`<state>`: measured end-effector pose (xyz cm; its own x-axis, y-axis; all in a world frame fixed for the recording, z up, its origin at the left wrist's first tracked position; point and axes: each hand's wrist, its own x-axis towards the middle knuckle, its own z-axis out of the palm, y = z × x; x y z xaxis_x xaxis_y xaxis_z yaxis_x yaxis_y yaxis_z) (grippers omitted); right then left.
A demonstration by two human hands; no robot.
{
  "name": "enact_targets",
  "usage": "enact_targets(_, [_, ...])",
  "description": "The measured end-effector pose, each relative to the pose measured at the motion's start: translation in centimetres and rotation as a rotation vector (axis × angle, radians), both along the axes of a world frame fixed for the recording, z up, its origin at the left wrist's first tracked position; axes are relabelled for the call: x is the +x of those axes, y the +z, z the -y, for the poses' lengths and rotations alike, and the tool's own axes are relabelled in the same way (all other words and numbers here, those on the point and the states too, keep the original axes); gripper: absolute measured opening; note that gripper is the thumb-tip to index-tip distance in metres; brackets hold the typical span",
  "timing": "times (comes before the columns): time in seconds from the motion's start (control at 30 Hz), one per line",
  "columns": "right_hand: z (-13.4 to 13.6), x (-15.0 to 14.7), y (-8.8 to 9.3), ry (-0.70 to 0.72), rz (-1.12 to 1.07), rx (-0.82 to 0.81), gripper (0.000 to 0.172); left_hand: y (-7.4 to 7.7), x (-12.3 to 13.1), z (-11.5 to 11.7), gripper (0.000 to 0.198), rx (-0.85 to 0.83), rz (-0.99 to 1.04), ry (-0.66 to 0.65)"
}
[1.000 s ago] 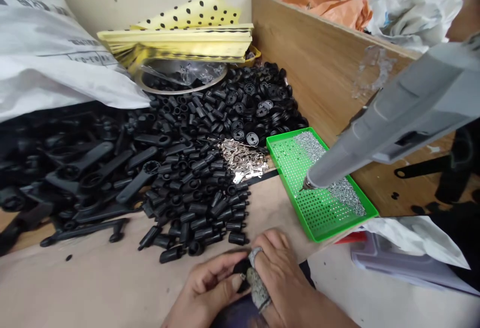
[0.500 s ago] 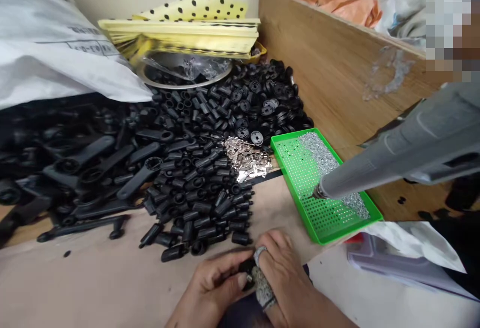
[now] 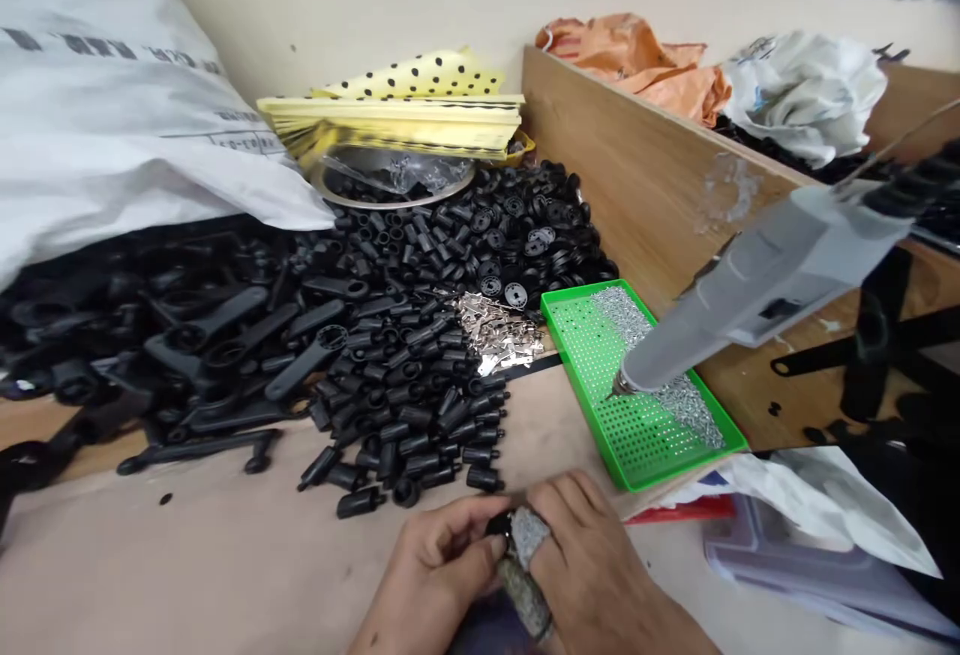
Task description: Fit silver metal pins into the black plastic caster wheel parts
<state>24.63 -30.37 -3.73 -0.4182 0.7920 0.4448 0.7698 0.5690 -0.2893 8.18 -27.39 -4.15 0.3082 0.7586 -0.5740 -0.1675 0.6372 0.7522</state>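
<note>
My left hand [image 3: 442, 565] pinches a small black part [image 3: 499, 525] between thumb and fingers, at the bottom centre. Against it my right hand [image 3: 577, 555] is curled round the same part, with greyish wrappings [image 3: 529, 535] on its fingers. Much of the part is hidden by the fingers. Just beyond the hands lies a pile of short black cylinders [image 3: 405, 415]. Small shiny metal pieces [image 3: 499, 330] are heaped behind them. A grey power screwdriver [image 3: 697, 320] points down over a green tray [image 3: 622, 455] that holds many small screws [image 3: 690, 415].
Black lever-like parts [image 3: 307, 355] cover the left, beside a big white sack [image 3: 150, 165]. Round black discs [image 3: 555, 225] are heaped at the back, near a metal bowl [image 3: 397, 203] topped by yellow dotted sheets [image 3: 405, 125]. A wooden partition [image 3: 600, 145] runs along the right.
The camera view has shifted, showing more of the back wall and right side. My fingers have moved slightly round the black part, which both hands still hold.
</note>
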Motion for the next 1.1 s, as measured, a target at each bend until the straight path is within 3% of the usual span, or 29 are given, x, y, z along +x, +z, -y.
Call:
enact_targets(0.17, [-0.6,0.6,0.4,0.015,-0.013,-0.039,0.006,2.9,0.3,-0.2,0.037,0.062,-0.065,-0.065])
enact_targets(0.3, [-0.2,1.6,-0.5,-0.026,-0.275,-0.192,0.016,3.0,-1.0,-0.2,0.035,0.299,-0.181,-0.153])
enact_targets(0.37, [-0.2,2.1,-1.2,-0.109,-0.401,-0.266,0.023,2.3,-1.8,-0.6,0.029,0.587,-0.371,-0.232])
enact_targets(0.5, [-0.9,3.2,-2.3,-0.303,-0.597,-0.476,0.018,0.6,-2.4,-1.9,0.030,1.406,-0.897,-0.473])
enact_targets(0.6, [-1.2,3.6,-2.6,-0.327,-0.643,-0.538,0.021,-0.2,-1.6,-2.3,0.034,1.644,-1.233,-0.663])
enact_targets(0.73, [-0.1,3.4,-2.6,-0.395,-0.699,-0.565,0.031,-0.5,-0.8,-2.2,0.038,1.719,-1.363,-0.690])
enact_targets(0.9, [1.0,3.2,-2.6,-0.445,-0.698,-0.573,0.034,-0.8,-1.1,-2.4,0.037,1.748,-1.070,-0.719])
enact_targets(0.97, [1.1,3.2,-2.6,-0.426,-0.695,-0.545,0.035,-0.7,-1.4,-2.4,0.029,1.630,-0.922,-0.667])
enact_targets(1.1, [0.7,3.2,-2.2,-0.372,-0.664,-0.451,0.033,0.7,-1.4,-2.4,0.019,1.174,-0.633,-0.445])
